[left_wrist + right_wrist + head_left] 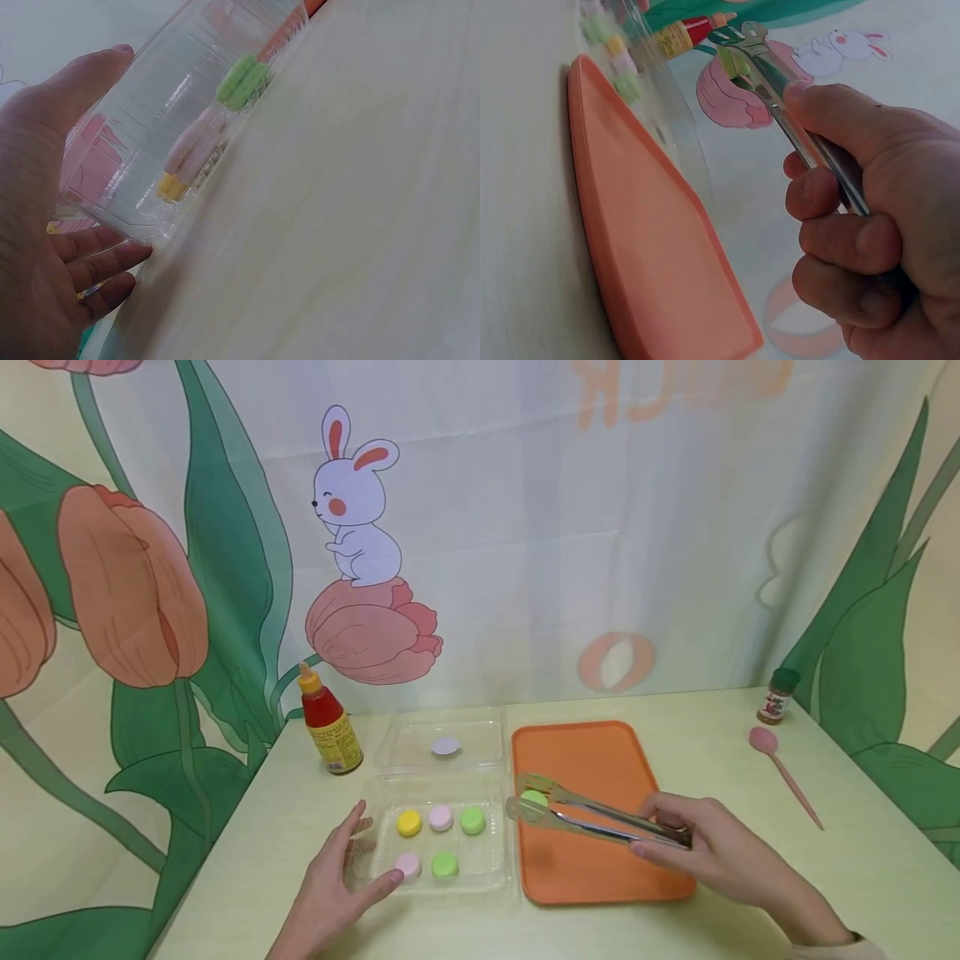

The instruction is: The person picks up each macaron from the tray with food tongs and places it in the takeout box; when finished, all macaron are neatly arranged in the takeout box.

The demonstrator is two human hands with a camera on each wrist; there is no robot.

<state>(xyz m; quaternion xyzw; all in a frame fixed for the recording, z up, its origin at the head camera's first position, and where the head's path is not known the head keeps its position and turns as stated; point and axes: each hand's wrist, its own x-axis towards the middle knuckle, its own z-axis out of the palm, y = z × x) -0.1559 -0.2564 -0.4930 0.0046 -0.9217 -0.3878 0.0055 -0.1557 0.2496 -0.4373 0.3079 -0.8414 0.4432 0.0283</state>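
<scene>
My right hand (720, 856) grips metal tongs (592, 829), fingers curled round the handles. Between the tong heads is a green macaron (534, 797), held above the left edge of an orange tray (600, 872). To the left lies an open clear plastic box (491, 883). In its back row sit a yellow macaron (408, 823), a pink macaron (441, 817) and a green macaron (472, 820); another pink one (407, 866) and another green one (445, 865) are in front. My left hand (326, 889) rests spread at the box's front left corner, its fingers fairly straight.
The box's lid (480, 760) lies folded back, with a pale oval label (446, 746) on it. Behind at left stands a red sauce bottle (333, 735). At far right are a green-capped spice jar (777, 697) and a pink spoon (787, 777). A printed curtain (510, 568) hangs behind the table.
</scene>
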